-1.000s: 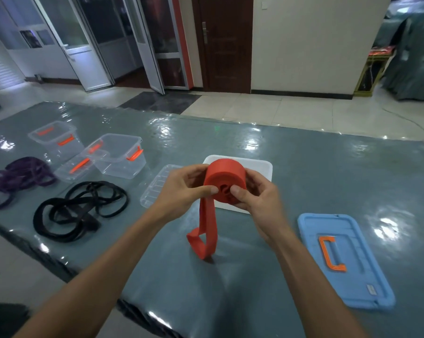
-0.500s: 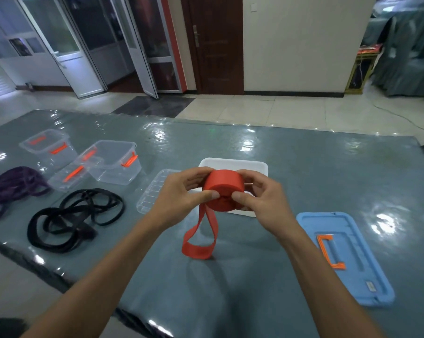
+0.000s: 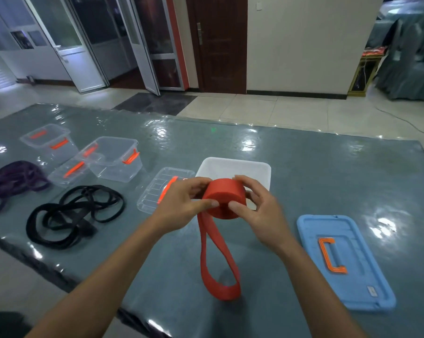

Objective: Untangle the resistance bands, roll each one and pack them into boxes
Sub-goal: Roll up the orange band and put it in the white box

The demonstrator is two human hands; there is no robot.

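Red band (image 3: 224,201) is the one in play, so here's the lay of it. Long grey table (image 3: 328,181), with wide open surface toward its far edge and right end. Blue lid (image 3: 352,240) flat by the near edge on the right. White box (image 3: 233,168) mid-table, clear boxes (image 3: 113,157) toward the left end. Black bands (image 3: 69,215) tangled by the near edge, purple bands (image 3: 13,179) at the left edge. Left hand (image 3: 179,208) and right hand (image 3: 259,211) both curl round the fat roll, just in front of the white box, thumbs pressed on its face. Its loose loop hangs down to the tabletop.
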